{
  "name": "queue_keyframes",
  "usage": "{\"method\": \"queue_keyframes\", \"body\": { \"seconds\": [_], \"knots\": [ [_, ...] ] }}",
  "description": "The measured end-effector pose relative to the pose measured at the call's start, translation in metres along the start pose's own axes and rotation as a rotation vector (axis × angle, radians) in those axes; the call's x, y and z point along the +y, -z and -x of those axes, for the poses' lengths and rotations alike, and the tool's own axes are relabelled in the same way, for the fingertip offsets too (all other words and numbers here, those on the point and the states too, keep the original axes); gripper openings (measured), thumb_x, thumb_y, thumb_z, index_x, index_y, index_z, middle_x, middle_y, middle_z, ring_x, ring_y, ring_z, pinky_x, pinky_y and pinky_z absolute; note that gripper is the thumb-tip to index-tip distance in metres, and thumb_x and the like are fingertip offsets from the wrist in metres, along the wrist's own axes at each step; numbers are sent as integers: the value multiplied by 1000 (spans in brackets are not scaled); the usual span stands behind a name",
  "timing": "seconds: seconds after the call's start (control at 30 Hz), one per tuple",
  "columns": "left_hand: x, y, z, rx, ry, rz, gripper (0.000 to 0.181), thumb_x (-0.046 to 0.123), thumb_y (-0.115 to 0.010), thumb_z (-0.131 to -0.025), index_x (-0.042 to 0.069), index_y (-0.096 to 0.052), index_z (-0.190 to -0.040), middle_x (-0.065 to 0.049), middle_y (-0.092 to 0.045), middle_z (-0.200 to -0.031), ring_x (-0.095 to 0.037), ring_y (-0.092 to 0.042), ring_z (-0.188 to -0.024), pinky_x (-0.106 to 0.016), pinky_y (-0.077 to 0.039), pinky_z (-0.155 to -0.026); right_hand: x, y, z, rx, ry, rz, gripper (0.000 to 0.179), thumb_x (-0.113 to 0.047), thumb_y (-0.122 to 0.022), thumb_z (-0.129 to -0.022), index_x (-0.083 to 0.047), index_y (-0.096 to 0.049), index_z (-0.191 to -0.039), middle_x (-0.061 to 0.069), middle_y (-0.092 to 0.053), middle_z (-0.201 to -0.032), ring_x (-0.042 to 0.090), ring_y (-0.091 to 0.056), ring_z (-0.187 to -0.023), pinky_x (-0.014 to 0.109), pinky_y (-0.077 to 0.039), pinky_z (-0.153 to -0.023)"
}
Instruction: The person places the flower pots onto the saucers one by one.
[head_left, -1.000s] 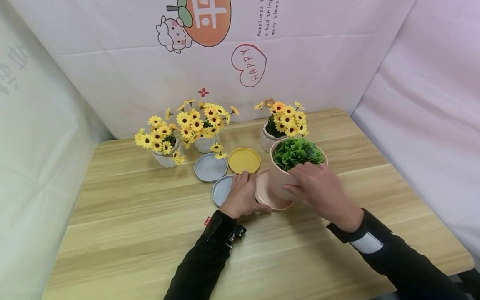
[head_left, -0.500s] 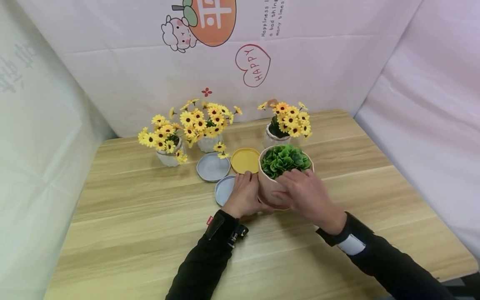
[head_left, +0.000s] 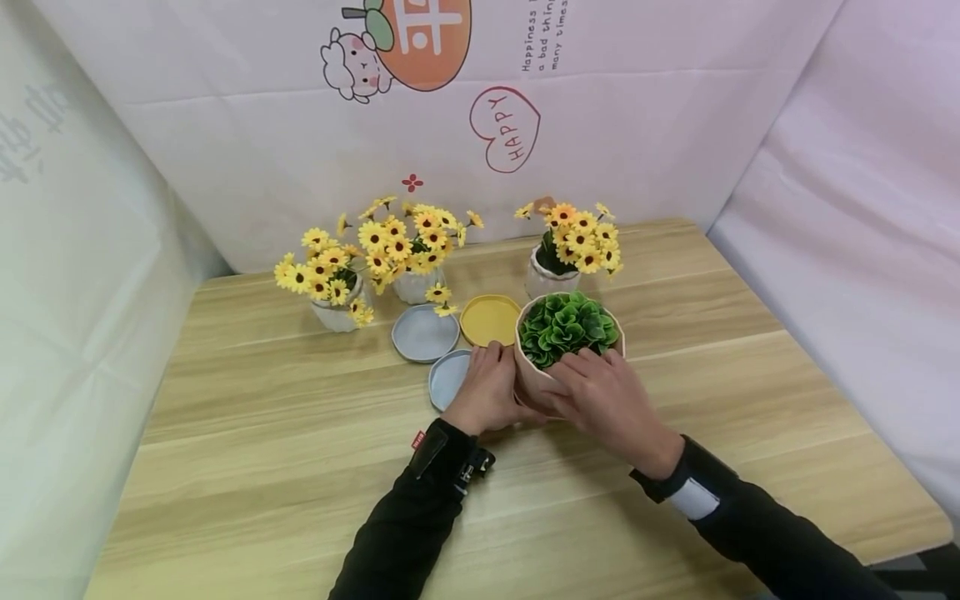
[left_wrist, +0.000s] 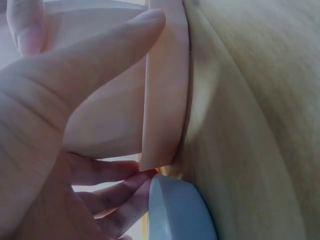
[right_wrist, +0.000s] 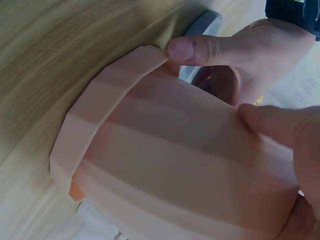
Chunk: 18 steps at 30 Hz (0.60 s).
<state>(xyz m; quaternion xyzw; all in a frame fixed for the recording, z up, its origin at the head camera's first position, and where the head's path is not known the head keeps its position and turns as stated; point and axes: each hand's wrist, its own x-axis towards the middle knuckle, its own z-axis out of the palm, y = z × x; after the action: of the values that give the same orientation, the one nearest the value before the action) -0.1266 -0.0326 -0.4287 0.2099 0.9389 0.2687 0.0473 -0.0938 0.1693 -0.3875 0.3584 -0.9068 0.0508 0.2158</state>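
A pale pink flower pot point(head_left: 531, 377) with a leafy green plant point(head_left: 566, 325) stands inside a pink saucer point(right_wrist: 82, 132) on the table. My right hand point(head_left: 606, 404) pinches the pot's near rim, its thumb outside on the wall and its fingers over the edge by the leaves. At the saucer's left side, my left hand point(head_left: 486, 393) holds its rim, the thumb in front and the other fingertips farther round. Under the left hand, a blue-grey saucer point(head_left: 447, 382) is partly covered. The hands and pot hide most of the pink saucer in the head view.
Behind the hands lie another blue-grey saucer point(head_left: 425, 333) and a yellow saucer point(head_left: 490, 321). Three white pots of yellow flowers stand along the back: a left pot point(head_left: 337, 312), a middle pot point(head_left: 418, 287) and a right pot point(head_left: 551, 282), close behind the pink one.
My right hand has brought the pink pot leftward and down into the pink saucer. Its fingers have shifted slightly at the rim. The left hand has stayed at the saucer.
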Motion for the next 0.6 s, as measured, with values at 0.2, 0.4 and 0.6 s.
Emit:
{"method": "queue_keyframes", "body": {
  "seconds": [0.2, 0.4, 0.6],
  "knots": [
    [-1, 3, 3, 3, -21, 54, 113, 49, -97, -71, -2, -43, -156, -17, -59, -132, -30, -53, -123, -44, -41, -113, 6, 6, 7, 89, -24, -120, 48, -35, -92, -78, -9, -74, -114, 8, -71, -103, 29, -63, -97, 45, -50, -79],
    [3, 13, 5, 7, -17, 194, 117, 40, -98, -73, 6, -33, -163, -18, -54, -146, -32, -52, -135, -48, -46, -118, 21, 19, 15, 210, -151, -222, 89, -50, -87, -78, -3, -56, -146, 26, -59, -136, 44, -55, -119, 61, -46, -91],
    [12, 28, 8, 72, -38, 319, 127, 31, -97, -75, 17, -14, -170, -16, -44, -159, -31, -48, -145, -52, -48, -118, 27, 22, 24, 73, -409, -383, 138, -43, -100, -65, -1, -17, -167, 36, -33, -160, 52, -40, -142, 75, -40, -111]
  ]
}}
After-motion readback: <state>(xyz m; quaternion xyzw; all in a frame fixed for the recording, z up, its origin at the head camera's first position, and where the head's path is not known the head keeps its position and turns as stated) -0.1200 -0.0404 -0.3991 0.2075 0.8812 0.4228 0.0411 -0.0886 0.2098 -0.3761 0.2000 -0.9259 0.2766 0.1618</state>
